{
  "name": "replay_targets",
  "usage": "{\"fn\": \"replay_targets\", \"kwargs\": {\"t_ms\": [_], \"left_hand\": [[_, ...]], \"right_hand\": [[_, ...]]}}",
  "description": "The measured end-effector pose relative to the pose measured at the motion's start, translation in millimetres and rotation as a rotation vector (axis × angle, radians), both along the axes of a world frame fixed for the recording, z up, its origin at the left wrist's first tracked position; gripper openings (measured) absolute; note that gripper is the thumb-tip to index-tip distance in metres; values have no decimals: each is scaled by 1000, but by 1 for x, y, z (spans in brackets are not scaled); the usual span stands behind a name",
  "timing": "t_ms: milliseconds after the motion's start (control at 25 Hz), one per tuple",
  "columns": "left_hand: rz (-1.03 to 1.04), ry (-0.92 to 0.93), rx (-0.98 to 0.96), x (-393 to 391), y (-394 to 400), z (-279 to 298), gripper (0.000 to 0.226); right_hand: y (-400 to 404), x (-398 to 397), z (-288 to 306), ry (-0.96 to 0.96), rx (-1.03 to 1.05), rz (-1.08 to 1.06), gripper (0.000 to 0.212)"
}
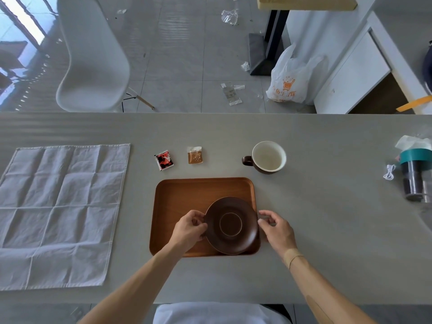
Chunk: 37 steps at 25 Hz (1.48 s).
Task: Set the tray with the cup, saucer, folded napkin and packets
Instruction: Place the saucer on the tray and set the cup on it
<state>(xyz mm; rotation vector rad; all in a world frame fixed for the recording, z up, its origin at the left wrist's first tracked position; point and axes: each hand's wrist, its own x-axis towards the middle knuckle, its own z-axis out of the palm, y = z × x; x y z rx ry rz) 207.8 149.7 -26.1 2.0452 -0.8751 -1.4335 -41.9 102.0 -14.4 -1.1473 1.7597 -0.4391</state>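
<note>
A dark brown saucer (pixel 231 225) lies in the right half of the wooden tray (pixel 180 197), its rim reaching the tray's right edge. My left hand (pixel 189 229) pinches the saucer's left rim and my right hand (pixel 277 226) holds its right rim. Behind the tray stand a brown cup (pixel 267 157) with a white inside, a red packet (pixel 164 160) and a tan packet (pixel 195 155). An unfolded grey napkin (pixel 58 213) lies flat at the left.
A dark tumbler with a teal band (pixel 415 174), a tissue and a white cable (pixel 389 173) sit at the table's right edge. Beyond the far edge stand a white chair (pixel 93 57) and a plastic bag (pixel 291 80) on the floor.
</note>
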Motion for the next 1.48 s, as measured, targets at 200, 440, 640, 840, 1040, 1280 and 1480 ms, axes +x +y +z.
{"fn": "replay_targets", "kwargs": {"t_ms": [200, 440, 640, 840, 1040, 1280, 1480], "left_hand": [[-116, -197, -96, 16, -36, 10, 6], [-401, -231, -160, -1, -129, 28, 9], [-466, -158, -121, -32, -186, 37, 33], [-512, -129, -90, -50, -214, 31, 31], [-525, -100, -63, -59, -224, 23, 22], [-599, -210, -102, -64, -222, 15, 23], [-573, -238, -158, -65, -202, 24, 30]], "right_hand": [[-13, -34, -11, 583, -289, 293, 50], [-19, -50, -45, 758, -51, 465, 84], [-10, -46, -58, 857, -153, 406, 80], [-10, -48, -65, 840, -203, 363, 76], [-11, -48, -67, 834, -209, 344, 75], [-11, -50, -69, 834, -226, 324, 75], [-12, -49, -65, 828, -193, 312, 72]]}}
